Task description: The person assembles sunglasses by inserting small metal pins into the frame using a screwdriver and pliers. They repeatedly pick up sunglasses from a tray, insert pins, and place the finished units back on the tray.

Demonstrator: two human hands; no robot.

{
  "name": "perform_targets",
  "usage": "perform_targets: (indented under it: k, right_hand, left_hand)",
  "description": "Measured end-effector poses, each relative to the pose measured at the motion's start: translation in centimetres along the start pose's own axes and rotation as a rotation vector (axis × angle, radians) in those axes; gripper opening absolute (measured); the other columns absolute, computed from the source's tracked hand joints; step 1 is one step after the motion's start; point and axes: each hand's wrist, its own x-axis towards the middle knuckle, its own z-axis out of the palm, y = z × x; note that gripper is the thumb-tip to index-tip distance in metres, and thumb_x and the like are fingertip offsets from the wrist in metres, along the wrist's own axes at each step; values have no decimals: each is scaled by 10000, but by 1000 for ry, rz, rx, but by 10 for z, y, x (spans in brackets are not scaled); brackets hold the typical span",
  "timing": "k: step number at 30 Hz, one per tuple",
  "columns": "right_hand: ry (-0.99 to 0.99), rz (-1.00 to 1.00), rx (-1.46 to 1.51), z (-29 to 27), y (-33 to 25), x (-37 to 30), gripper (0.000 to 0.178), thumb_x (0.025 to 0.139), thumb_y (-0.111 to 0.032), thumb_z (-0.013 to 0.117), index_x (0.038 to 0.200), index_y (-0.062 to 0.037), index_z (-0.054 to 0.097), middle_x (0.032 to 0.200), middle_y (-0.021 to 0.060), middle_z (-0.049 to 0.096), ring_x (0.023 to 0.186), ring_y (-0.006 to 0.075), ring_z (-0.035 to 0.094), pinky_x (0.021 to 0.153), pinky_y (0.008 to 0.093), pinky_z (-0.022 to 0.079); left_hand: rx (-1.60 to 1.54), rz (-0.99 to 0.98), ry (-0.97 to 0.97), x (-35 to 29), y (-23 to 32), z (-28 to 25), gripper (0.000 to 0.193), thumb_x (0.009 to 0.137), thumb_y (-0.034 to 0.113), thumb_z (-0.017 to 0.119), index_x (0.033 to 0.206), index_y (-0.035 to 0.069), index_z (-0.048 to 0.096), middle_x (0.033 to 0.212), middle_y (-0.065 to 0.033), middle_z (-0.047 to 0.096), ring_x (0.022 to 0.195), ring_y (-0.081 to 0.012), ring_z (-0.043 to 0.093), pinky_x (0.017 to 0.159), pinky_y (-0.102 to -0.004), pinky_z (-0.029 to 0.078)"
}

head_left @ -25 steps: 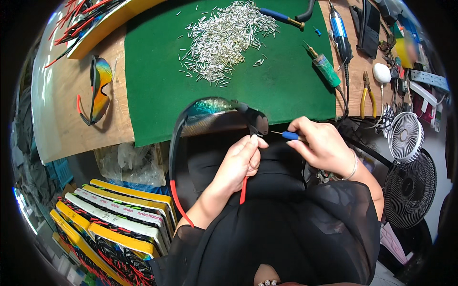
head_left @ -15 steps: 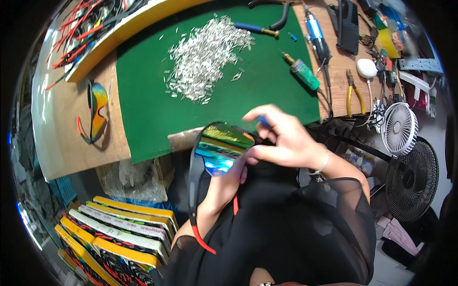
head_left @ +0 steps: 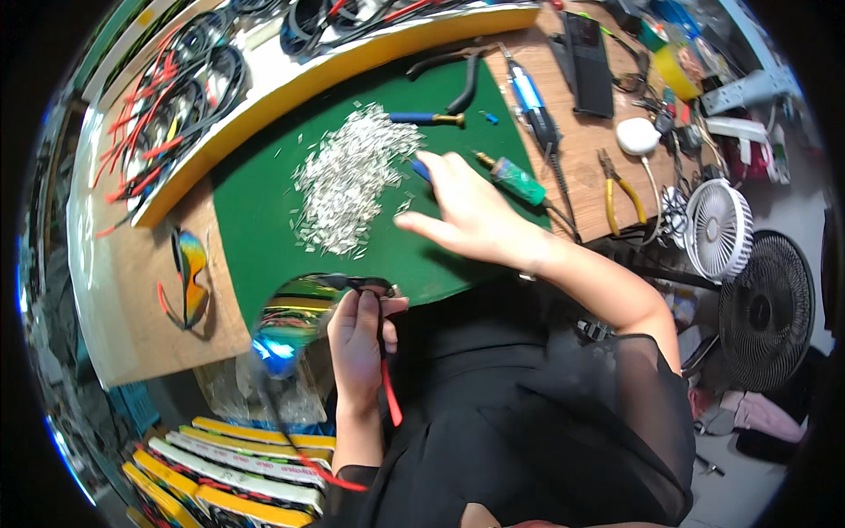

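My left hand [head_left: 356, 339] is closed on a pair of sunglasses [head_left: 295, 310] with mirrored lenses, a dark frame and red temple tips, held at the mat's near edge. The fingers pinch the frame near its right end. My right hand [head_left: 471, 207] reaches over the green mat [head_left: 418, 255], thumb and forefinger apart. Something blue covers or touches its forefinger tip; I cannot tell which. A heap of small whitish slivers [head_left: 348, 176] lies just left of that hand, with a couple of loose slivers [head_left: 403, 207] close to the thumb.
Beyond the hand lie a blue-handled tool [head_left: 427, 118], black pliers [head_left: 471, 79], a green-handled tool [head_left: 519, 182] and a blue electric screwdriver [head_left: 528, 97]. Yellow-handled pliers [head_left: 623, 202] and a white fan [head_left: 719, 231] stand right. Other sunglasses [head_left: 189, 277] lie left; a yellow-edged tray [head_left: 264, 97] lines the back.
My right hand has left the sunglasses and moved up and left toward the heap. My left hand has carried the sunglasses leftward and turned them. The view has shifted too.
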Motion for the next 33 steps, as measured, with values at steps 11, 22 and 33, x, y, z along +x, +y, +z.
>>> perform_targets:
  k: [11,22,33]
  right_hand:
    - [519,311,-806,-90,98,-96,331,755,-291,660,828,-4,512,964,212,514,979,372,472,843,438,375]
    - [385,459,164,-71,37,-128,232,814,-110,584,963,-6,440,826,76,478,789,168,479,718,292,417]
    - [-202,-74,257,11,-38,-106,456,715,-100,653,1124,-3,475,924,159,524,832,325,528,745,364,450]
  left_hand:
    - [-162,-32,-9,6,-2,6,221,933,192,443,939,-10,532,823,-58,579,510,-52,467,432,-189,399]
    - [-259,79,95,-4,-4,13,199,919,168,496,914,-15,572,764,-36,570,609,-73,502,566,-205,454]
    - [-303,148,82,-18,-12,15,191,922,175,494,884,3,569,752,-29,567,626,-84,520,605,-221,456]
